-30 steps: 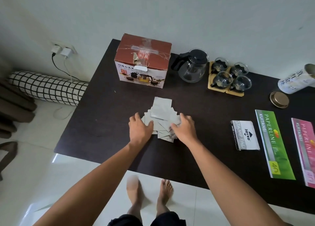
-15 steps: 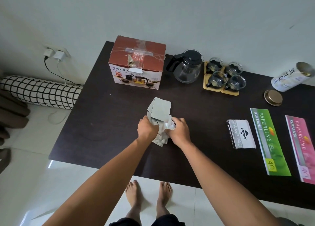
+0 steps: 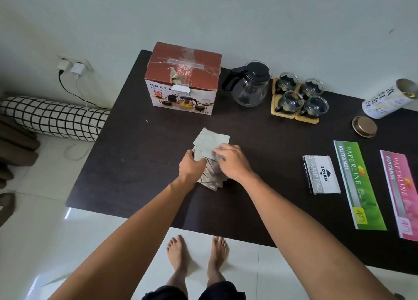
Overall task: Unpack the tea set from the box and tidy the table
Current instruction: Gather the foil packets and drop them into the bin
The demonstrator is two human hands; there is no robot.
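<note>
A bunch of grey cardboard pieces (image 3: 211, 142) sits gathered at the middle of the dark table (image 3: 135, 146). My left hand (image 3: 191, 166) grips the bunch from its left side and my right hand (image 3: 231, 161) holds it from the right, fingers curled over the top pieces. The red and white tea set box (image 3: 183, 78) stands shut at the back of the table. To its right are the glass teapot (image 3: 250, 85) with a black lid and several glass cups (image 3: 299, 96) on wooden coasters.
A stamp pad box (image 3: 321, 174), a green receipt book (image 3: 358, 184) and a pink receipt book (image 3: 401, 195) lie on the right. A white tin (image 3: 386, 102) lies on its side near its gold lid (image 3: 364, 126). A checked bolster (image 3: 52, 119) lies on the floor at left.
The cardboard pieces lay spread flat under both hands; my hands have drawn them together into one bunch and now hold it from both sides.
</note>
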